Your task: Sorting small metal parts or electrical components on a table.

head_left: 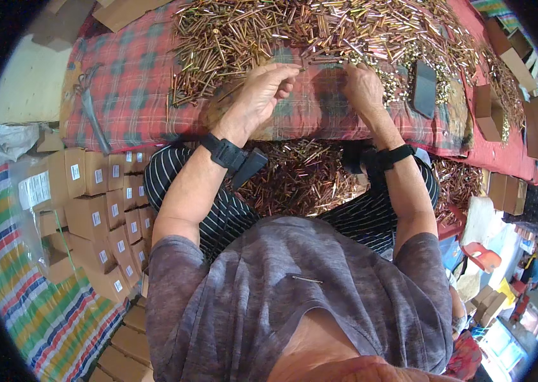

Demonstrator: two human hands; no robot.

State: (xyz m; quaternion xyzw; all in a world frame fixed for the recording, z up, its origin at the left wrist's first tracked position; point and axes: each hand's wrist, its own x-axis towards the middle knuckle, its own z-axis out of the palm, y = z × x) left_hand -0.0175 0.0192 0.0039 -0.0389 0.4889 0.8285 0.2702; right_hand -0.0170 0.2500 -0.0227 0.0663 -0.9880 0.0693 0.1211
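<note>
My left hand (pixel 268 92) is over the plaid cloth (pixel 323 95), thumb and forefinger pinched together; what sits between their tips is too small to make out. My right hand (pixel 364 88) is curled at the edge of a heap of small pale metal pieces (pixel 391 87), its fingertips mostly hidden. Between the two hands, thin coppery rods (pixel 325 61) lie on the cloth. Beyond both hands spreads a large heap of brassy metal rods (pixel 237 38).
A dark flat phone-like slab (pixel 424 89) lies right of my right hand. Scissors (pixel 91 108) rest at the cloth's left. More rods (pixel 294 178) are heaped below, between my legs. Cardboard boxes (pixel 94 216) stand stacked at left; open cartons (pixel 488 114) are at right.
</note>
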